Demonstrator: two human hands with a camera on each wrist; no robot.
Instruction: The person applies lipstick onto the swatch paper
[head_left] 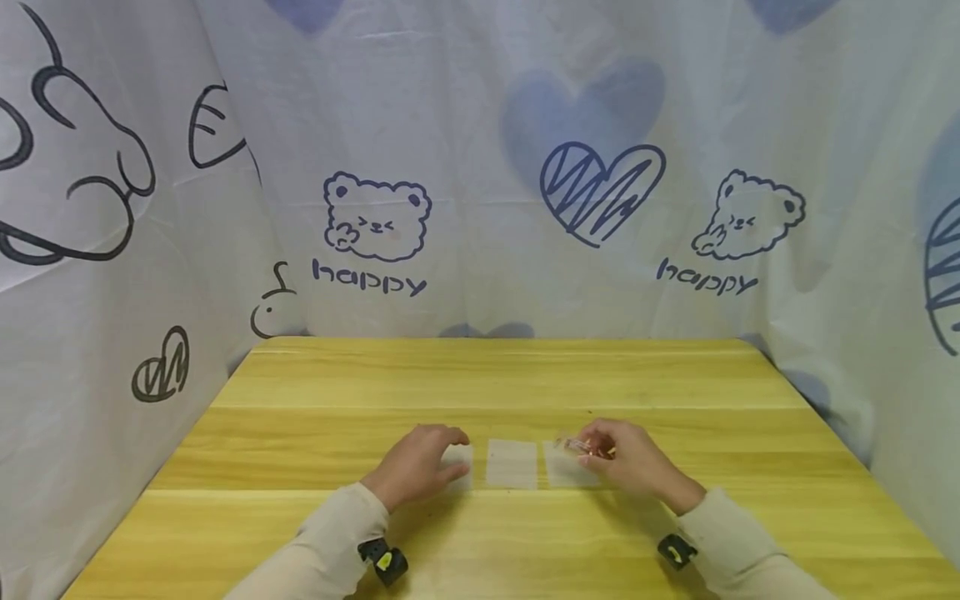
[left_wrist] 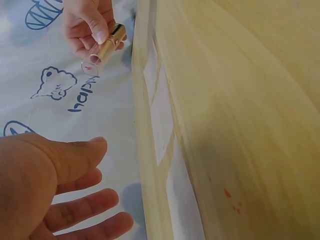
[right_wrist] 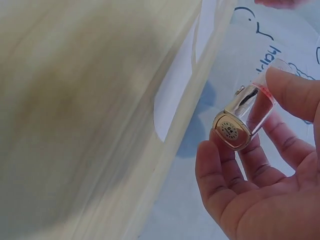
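Note:
My right hand [head_left: 628, 457] pinches a lipstick tube [right_wrist: 245, 112] between thumb and fingers, above the right one of three white paper pieces. The tube has a shiny gold body and a clear cap; its round base, printed with 04, faces the right wrist camera. Some red shows at the clear part. My left hand [head_left: 420, 468] holds nothing, its thumb and fingers spread apart beside the left paper [head_left: 461, 458], partly covering it in the head view. Between the hands lies the middle paper [head_left: 512, 464]. Fingers and tube overlap part of the right paper [head_left: 561, 472].
The papers lie in a row on a yellow wood-grain table [head_left: 480, 375]. Small red marks [left_wrist: 228, 193] dot its surface in the left wrist view. White curtains [head_left: 480, 125] with blue hearts and bear drawings hang behind and on both sides.

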